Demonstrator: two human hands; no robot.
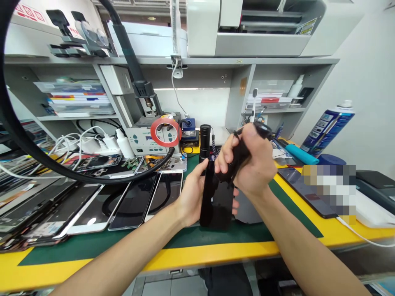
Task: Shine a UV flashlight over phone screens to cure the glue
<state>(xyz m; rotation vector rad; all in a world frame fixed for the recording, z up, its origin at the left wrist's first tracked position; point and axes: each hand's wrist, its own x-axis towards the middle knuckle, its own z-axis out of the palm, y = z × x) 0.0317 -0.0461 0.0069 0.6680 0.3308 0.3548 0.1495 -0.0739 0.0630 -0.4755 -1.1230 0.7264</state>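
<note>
A dark smartphone [217, 207] with a glossy black face is held upright and tilted above the green mat. My left hand [191, 198] is closed round it, thumb along the left edge and fingertips showing at the right edge. My right hand [256, 166] grips a black object [240, 158] with a rounded end at the top; its kind is mostly hidden by the fingers. The lower end of that object is just over the phone's upper right part; whether they touch I cannot tell. Behind the phone stands a black cylinder [205, 139], resembling a flashlight.
Several phones and screens [132, 201] lie in a row at the left. A black hose [123, 179] loops across the front left, near a roll of red tape [153, 132]. At the right are a blue spray can [327, 127], a dark tablet [305, 191] and a white cable [358, 234].
</note>
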